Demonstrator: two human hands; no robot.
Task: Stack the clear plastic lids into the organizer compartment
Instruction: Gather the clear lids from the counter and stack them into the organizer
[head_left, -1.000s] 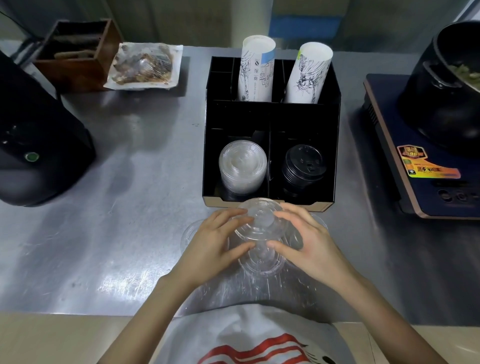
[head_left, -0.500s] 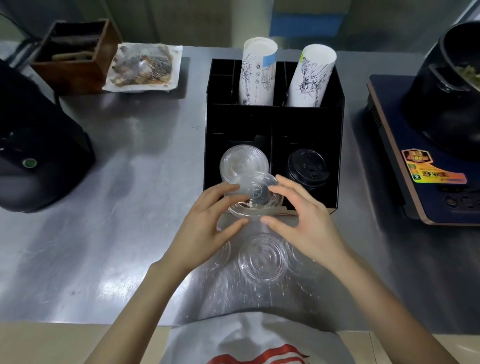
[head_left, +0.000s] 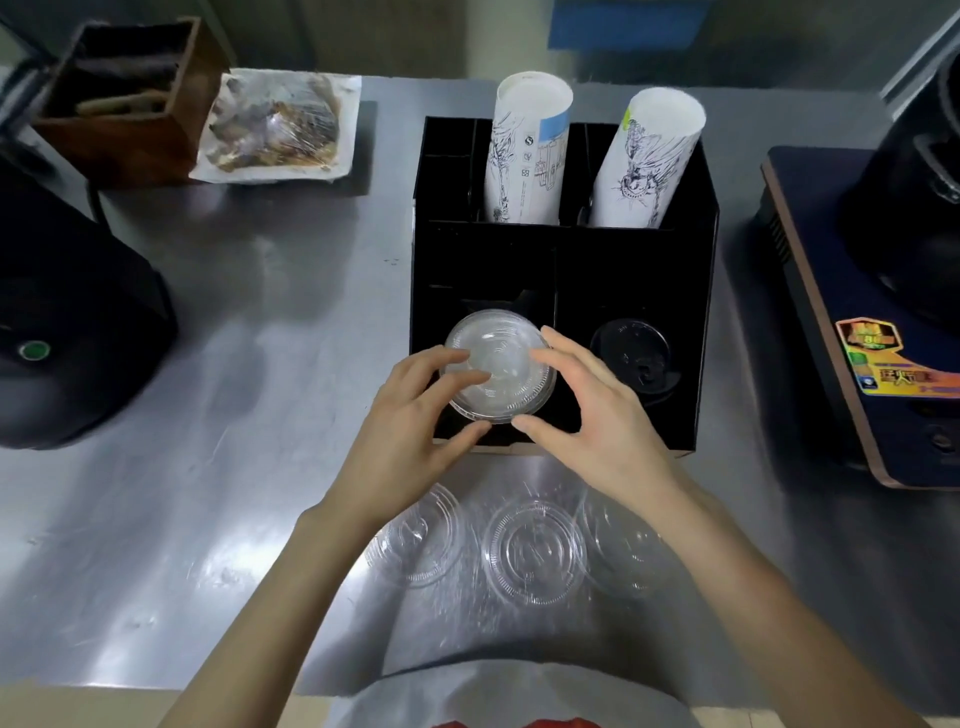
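Observation:
A black organizer (head_left: 707, 312) stands on the steel counter. In its front-left compartment sits a stack of clear plastic lids, and the top clear lid (head_left: 498, 371) is held over it from both sides. My left hand (head_left: 410, 431) grips the lid's left and near edge. My right hand (head_left: 597, 421) grips its right and near edge. I cannot tell whether the lid rests fully on the stack. Three loose clear lids lie on the counter near me: the left lid (head_left: 421, 540), the middle lid (head_left: 532, 551) and the right lid (head_left: 628, 551), partly under my right forearm.
Black lids (head_left: 631, 353) fill the front-right compartment. Two paper cup stacks (head_left: 527, 150) (head_left: 647, 161) stand in the back ones. An induction cooker (head_left: 831, 312) with a black pot (head_left: 914, 208) is at right, a black appliance (head_left: 67, 332) at left, a wooden box (head_left: 124, 98) and wrapped tray (head_left: 280, 130) behind.
Both hands lifted one clear lid off the counter and carried it away from me, up over the organizer's front edge, onto the clear stack in the front-left compartment.

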